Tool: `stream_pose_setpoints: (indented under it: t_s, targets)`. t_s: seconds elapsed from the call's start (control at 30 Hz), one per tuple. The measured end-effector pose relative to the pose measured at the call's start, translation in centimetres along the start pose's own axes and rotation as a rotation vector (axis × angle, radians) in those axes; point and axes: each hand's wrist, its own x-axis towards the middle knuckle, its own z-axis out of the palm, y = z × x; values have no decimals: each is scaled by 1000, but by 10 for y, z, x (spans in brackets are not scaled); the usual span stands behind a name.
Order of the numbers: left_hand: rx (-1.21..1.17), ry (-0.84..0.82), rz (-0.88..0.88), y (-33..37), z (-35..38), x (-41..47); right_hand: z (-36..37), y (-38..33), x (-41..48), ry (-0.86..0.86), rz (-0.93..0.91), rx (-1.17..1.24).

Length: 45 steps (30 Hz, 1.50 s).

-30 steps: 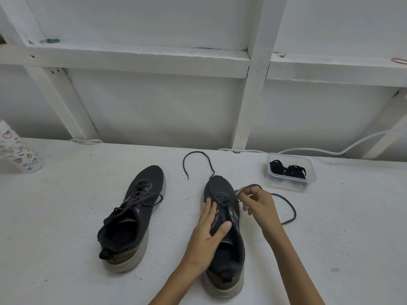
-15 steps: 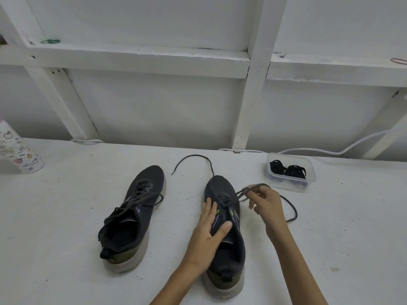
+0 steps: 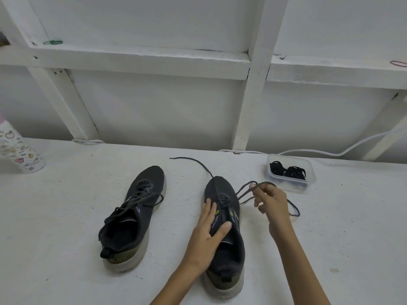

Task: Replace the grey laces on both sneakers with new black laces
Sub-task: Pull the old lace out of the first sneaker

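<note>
Left hand (image 3: 207,230), grip wide and flat, pinned sneaker (image 3: 230,256) to bench (image 3: 66,216); right hand (image 3: 272,202) grip pinched grey lace (image 3: 244,190) to pull it free.

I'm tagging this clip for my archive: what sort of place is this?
Probably a plain workshop or utility room: a white-painted table against a white timber-framed wall, with a white cable running along its back edge.

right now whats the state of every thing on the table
laced sneaker: upright, grey lace fully threaded, untouched
part-unlaced sneaker: upright, upper eyelets empty, pressed down by left hand
grey lace: loop drawn out sideways, one end lying past the toe
left hand: flat on the sneaker, fingers straight
right hand: pinching the lace loop
plastic container: open, no lid
black laces: bundled inside the container
</note>
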Motion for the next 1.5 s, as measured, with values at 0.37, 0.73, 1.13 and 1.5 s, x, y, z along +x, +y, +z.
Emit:
stream_pose_setpoints:
  t_s: [0.37,0.73,1.13,1.5]
  targets:
    - [14,7,3,1,0,-1,7,0,-12,-274,-2,-180]
    - [10,18,-3,0,0,0,5,2,-12,-277,3,-203]
    - [4,19,-4,-1,0,0,8,-1,-13,-365,55,-343]
    - [8,27,1,-1,0,0,16,1,-16,-283,-12,-251]
